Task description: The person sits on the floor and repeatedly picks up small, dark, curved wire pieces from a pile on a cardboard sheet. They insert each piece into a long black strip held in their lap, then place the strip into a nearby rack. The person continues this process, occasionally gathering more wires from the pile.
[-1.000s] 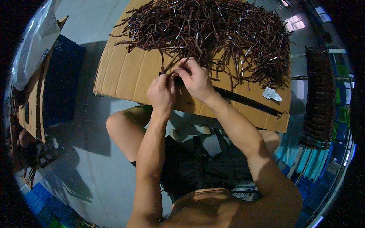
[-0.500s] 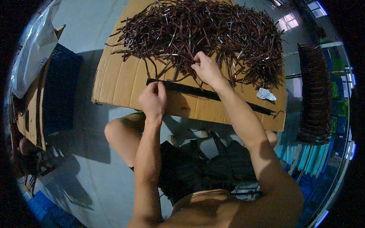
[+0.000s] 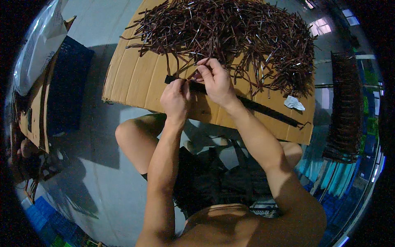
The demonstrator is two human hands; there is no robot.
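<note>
The long black strip [image 3: 247,103] lies across the cardboard sheet [image 3: 135,82] from frame centre toward the right; the left hand [image 3: 176,99] pinches its left end, fingers pressed together; the right hand [image 3: 216,80], just above it, pinches a thin brown stick [image 3: 190,74] at the edge of the brown pile [image 3: 230,33].

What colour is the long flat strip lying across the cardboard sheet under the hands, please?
Black; the strip shows plainly against the tan cardboard sheet in the head view.
</note>
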